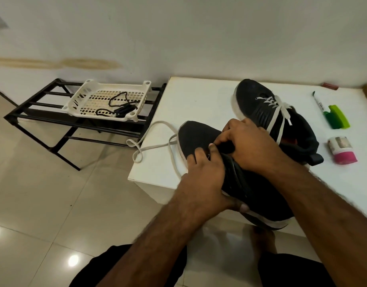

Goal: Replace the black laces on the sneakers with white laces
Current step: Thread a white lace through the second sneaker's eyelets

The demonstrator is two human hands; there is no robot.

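A black sneaker (201, 137) with a white sole lies at the near left corner of the white table (199, 94), its heel over the front edge. My left hand (203, 175) grips its side, fingers at the eyelets. My right hand (250, 141) pinches at the tongue area, where a white lace tip shows. The loose white lace (151, 129) loops off the table's left edge. Behind stands a second black sneaker (267, 108), laced in white. Black laces (120, 106) lie in a white basket (83, 96).
The basket rests on a black metal rack (33, 112) left of the table, over a tiled floor. On the table's right part lie a green marker (318, 102), a green clip-like object (337, 117) and a pink-and-white container (341, 150). A wall stands behind.
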